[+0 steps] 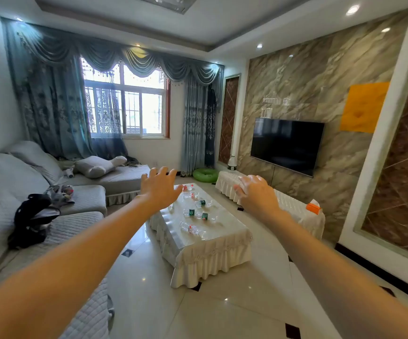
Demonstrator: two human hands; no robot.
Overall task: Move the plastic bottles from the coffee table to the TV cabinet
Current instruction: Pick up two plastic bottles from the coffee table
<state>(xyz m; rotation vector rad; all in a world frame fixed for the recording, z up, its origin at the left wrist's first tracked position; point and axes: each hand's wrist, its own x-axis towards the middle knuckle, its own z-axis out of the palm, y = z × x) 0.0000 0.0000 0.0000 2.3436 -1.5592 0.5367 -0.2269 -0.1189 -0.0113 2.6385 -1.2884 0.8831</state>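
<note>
Living room, seen from the person's head. A grey sofa [27,182] runs along the left wall beneath a curtained window [124,104]; a dark television [287,145] hangs on the marble-patterned wall at right, above the long TV cabinet [293,206], which is draped in a pale frilled cloth. Between sofa and cabinet stands the coffee table [212,248], a worktop under a cream skirted cover. Both bare arms reach forward over it. The left hand [160,188] is held in the air with its fingers spread and nothing in its grip. The right hand [256,194] is held up in line with the cabinet, fingers curled; whether its grip closes on anything cannot be told. The plastic bottles [193,212], several small clear ones with red or green labels, lie scattered on their sides on the coffee table. A green ring [205,175] lies on the floor near the curtain, and an orange box [313,208] sits on the cabinet's near end.
</note>
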